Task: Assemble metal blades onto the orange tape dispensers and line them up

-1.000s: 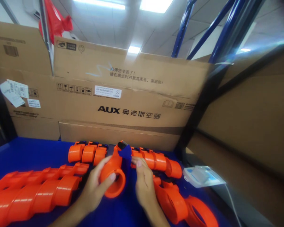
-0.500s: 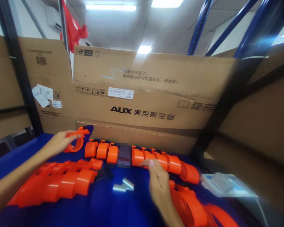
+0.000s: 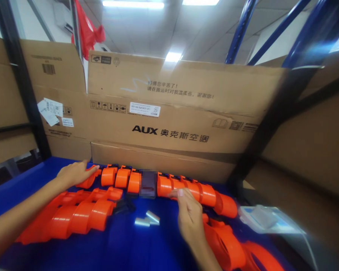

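Observation:
My left hand (image 3: 75, 172) is closed on an orange tape dispenser (image 3: 87, 182), which rests on the blue tabletop at the left end of a back row. Beside it stand more orange dispensers with black parts (image 3: 109, 176), and the row carries on to the right (image 3: 207, 195). My right hand (image 3: 190, 212) hovers in front of that row with fingers curled together; whatever they may hold is hidden. Small silver metal cylinders (image 3: 152, 217) lie between my hands. Below my left forearm sits a nested stack of orange dispensers (image 3: 80, 218).
More orange pieces (image 3: 228, 244) lie at the front right. A dark, partly blurred block (image 3: 148, 184) breaks the back row. A clear plastic box (image 3: 267, 218) sits at the right edge. Cardboard (image 3: 169, 116) walls the back, with dark rack posts (image 3: 257, 150) at the sides.
My left hand has lowered the orange dispenser onto the table at the row's left end, turning it upright beside the others. The right hand has hardly moved.

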A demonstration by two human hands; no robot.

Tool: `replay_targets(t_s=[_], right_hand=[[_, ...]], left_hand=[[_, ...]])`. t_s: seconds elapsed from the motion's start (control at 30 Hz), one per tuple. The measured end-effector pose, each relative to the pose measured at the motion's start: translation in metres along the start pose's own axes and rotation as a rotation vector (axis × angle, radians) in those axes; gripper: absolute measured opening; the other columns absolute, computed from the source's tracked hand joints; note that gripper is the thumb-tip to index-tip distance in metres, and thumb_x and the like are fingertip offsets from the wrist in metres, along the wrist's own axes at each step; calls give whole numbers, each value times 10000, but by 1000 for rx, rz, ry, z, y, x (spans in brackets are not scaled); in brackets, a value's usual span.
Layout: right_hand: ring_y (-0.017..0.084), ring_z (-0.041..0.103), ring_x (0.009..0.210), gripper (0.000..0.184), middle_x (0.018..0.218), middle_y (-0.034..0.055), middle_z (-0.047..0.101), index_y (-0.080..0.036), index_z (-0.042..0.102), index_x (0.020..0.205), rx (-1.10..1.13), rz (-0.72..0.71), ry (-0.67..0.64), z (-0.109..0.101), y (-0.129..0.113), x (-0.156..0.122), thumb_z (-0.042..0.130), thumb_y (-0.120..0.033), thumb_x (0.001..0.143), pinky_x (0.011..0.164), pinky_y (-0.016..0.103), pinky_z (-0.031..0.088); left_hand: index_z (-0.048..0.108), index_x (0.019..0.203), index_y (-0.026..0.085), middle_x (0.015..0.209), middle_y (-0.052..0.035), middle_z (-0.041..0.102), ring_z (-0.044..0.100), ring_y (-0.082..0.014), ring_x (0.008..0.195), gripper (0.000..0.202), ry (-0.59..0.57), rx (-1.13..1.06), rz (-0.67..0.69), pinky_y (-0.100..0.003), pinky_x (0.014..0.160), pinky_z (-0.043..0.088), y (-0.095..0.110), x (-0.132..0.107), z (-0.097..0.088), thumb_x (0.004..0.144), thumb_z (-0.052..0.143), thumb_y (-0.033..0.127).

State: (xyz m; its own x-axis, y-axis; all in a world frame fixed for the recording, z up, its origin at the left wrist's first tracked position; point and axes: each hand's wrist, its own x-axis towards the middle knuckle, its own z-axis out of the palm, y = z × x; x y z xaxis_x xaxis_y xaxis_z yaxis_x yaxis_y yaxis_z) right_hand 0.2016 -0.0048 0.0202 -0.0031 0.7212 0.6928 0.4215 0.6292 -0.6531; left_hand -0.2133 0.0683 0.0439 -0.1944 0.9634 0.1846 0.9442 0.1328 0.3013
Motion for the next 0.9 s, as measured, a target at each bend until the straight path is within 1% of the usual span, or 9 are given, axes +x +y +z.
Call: replay_targets(t_s=[0.07,0.1,0.17,0.23,0.3,0.43,0.6,0.77,0.9], right_hand=[[227,630,835,414,890,85,700,-190,734,883,8,-9,-15,0,-2,0,391,-350,1049,776,346,476],[226,629,837,411,892,85,699,-190,734,887,9,-14,-25,0,-4,0,391,-347,1049,780,347,475],[225,628,838,410,895,86,697,-191,734,890,8,-22,-40,-1,-6,-1,388,-343,1049,789,350,472],[225,627,839,416,900,89,696,-190,733,891,11,-25,-43,-1,-8,-1,381,-342,1050,796,355,471],[227,627,838,413,908,90,697,-189,733,893,16,-22,-41,0,-8,-2,382,-340,1049,798,358,471],[228,628,828,402,912,90,701,-190,732,888,16,-24,-44,0,-7,-1,392,-336,1045,792,362,472],[224,629,814,402,897,86,701,-193,732,881,7,-45,-68,1,-7,-1,389,-322,1047,780,362,471],[220,630,810,390,880,78,697,-196,732,862,8,-46,-90,2,-11,-2,404,-308,1042,775,362,473],[227,627,812,377,827,70,682,-200,730,856,22,-58,-105,2,-13,-2,416,-305,1036,782,371,475]], left_hand=[[582,1364,192,1321,-183,666,557,-413,1268,734,14,-9,127,-508,1050,390,9,-17,-11,837,495,696],[562,1393,221,1370,-157,640,541,-392,1292,693,17,-45,322,-503,1085,366,14,-28,-16,854,525,654],[520,1437,315,1470,-90,567,510,-369,1332,675,-147,-132,696,-498,1106,366,24,-55,-23,827,642,575],[454,1476,390,1535,-49,497,470,-375,1371,802,-294,-157,871,-519,1122,360,31,-80,-22,746,759,522],[372,1515,415,1562,-43,461,446,-390,1388,936,-341,-123,913,-566,1144,322,36,-99,-16,695,821,453],[340,1527,424,1536,-30,498,496,-350,1360,881,-353,-128,945,-540,1139,358,41,-109,-2,769,756,257],[278,1552,416,1570,-11,450,461,-316,1397,837,-379,-149,994,-500,1129,401,49,-112,1,836,673,235],[268,1557,402,1561,-13,463,473,-331,1381,890,-341,-138,988,-520,1137,388,50,-116,6,793,663,174],[322,1539,407,1530,-14,500,500,-354,1345,900,-306,-134,932,-528,1154,362,46,-114,3,749,688,178]])
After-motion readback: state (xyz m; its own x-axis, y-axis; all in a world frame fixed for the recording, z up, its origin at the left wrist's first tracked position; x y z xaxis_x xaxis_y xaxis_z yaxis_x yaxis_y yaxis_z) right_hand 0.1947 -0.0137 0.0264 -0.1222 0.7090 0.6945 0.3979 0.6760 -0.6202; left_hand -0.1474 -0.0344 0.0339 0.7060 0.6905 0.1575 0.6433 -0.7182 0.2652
